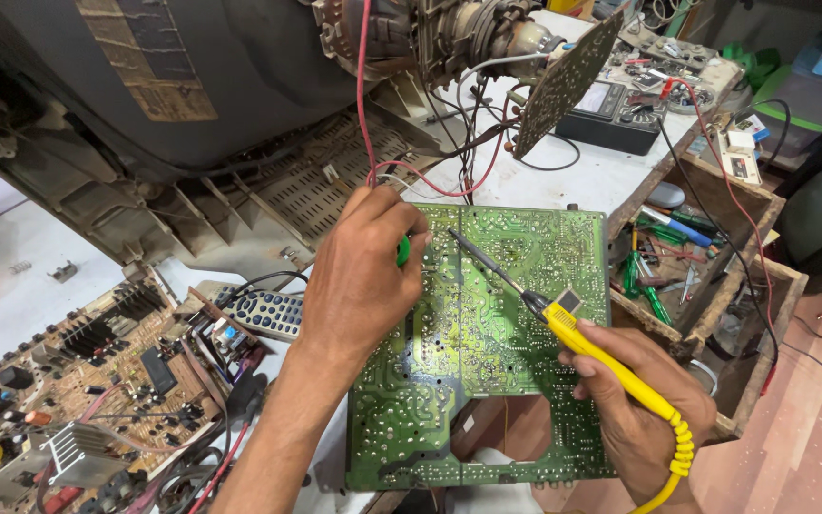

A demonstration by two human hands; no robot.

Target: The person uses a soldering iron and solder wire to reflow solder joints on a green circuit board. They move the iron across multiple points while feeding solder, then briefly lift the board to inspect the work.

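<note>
Soldering iron [611, 366] in right hand [644, 414]; tip on green board [487, 343].

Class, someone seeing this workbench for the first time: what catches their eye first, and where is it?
The green circuit board lies solder-side up at centre. The right hand holds a yellow soldering iron with its tip on the board, while the left hand grips a green-handled tool at the board's upper left. Behind looms the open back of a CRT television.
</note>
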